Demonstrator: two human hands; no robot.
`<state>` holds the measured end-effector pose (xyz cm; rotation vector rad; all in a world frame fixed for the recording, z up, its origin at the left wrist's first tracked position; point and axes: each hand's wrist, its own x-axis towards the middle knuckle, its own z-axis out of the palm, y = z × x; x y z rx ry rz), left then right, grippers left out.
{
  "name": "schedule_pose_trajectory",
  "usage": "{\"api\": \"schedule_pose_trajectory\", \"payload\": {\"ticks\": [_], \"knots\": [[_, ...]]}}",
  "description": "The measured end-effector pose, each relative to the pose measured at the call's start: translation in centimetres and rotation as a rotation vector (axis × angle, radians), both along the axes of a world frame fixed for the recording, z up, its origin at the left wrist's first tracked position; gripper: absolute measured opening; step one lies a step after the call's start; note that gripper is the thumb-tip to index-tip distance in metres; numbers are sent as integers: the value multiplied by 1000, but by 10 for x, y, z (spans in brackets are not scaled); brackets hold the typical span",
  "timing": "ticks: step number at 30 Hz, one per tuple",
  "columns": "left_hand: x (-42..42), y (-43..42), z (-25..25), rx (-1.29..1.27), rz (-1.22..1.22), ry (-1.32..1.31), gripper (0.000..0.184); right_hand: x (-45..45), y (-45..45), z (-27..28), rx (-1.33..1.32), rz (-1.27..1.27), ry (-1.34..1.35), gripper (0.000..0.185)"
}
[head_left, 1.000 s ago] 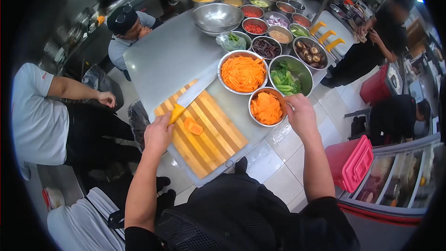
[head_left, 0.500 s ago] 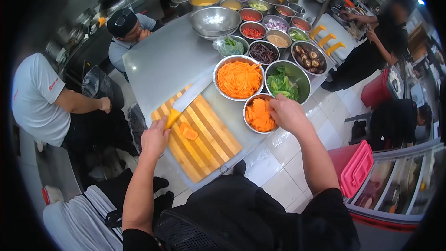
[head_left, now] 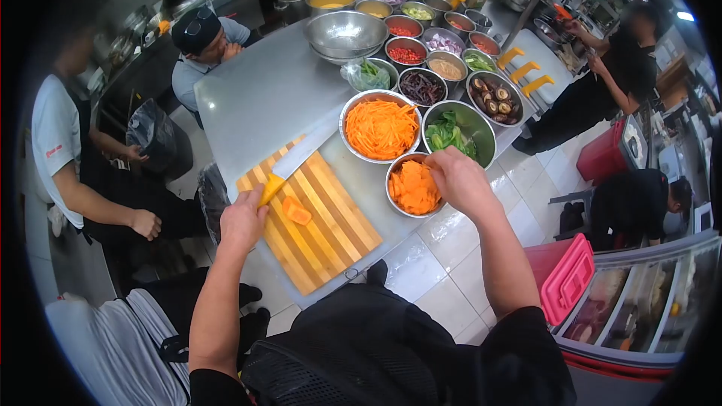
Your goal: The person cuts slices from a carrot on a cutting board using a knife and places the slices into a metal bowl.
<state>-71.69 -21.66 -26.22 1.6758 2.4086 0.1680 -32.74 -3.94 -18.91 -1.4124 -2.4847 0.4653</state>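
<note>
My left hand (head_left: 244, 218) is closed around the yellow handle of a kitchen knife (head_left: 295, 156), whose blade lies flat across the upper part of a striped wooden cutting board (head_left: 331, 240). A short block of carrot (head_left: 297, 211) sits on the board beside the handle. My right hand (head_left: 459, 179) is at the right rim of a small metal bowl (head_left: 390, 197) heaped with thin carrot slices (head_left: 415, 186). Its fingers are bent together over the slices; their tips are hidden, so I cannot see what they hold.
Beyond stand a bowl of carrot shreds (head_left: 382, 129), a bowl of leafy greens (head_left: 451, 132), mushrooms (head_left: 495, 98), dried chillies (head_left: 423, 86) and stacked metal bowls (head_left: 346, 34). Co-workers surround the metal table (head_left: 248, 116). A red bin (head_left: 560, 274) stands at the lower right.
Both my hands stay nearly in place. The co-worker at the left has turned and lowered a hand. At the far right, another person's hand now holds up something orange.
</note>
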Motion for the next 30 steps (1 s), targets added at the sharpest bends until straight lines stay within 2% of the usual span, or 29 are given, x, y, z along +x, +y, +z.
{"api": "schedule_pose_trajectory", "payload": {"ticks": [4, 7, 10, 13, 19, 22, 28, 30], "knots": [[2, 2, 2, 11, -9, -7, 53, -1, -10, 6, -77, 125, 20, 23], [5, 2, 2, 28, -5, -10, 52, -8, -15, -12, 45, 208, -87, 30], [5, -2, -4, 57, -6, 5, 48, -6, -9, -21, 125, 103, -146, 32], [8, -10, -5, 43, 7, 35, 42, 3, -1, -23, 49, 64, 13, 29], [14, -39, 4, -47, 61, -58, 37, 5, -3, -21, 91, 138, -122, 17], [18, -49, 6, -52, 62, -84, 39, -3, -7, -12, -8, 54, -201, 14], [23, -53, 2, -18, 39, -98, 36, 6, -3, -10, 24, 185, -113, 20], [24, -48, -1, -19, 44, -91, 35, 1, -2, -7, -34, 180, -157, 20]]}}
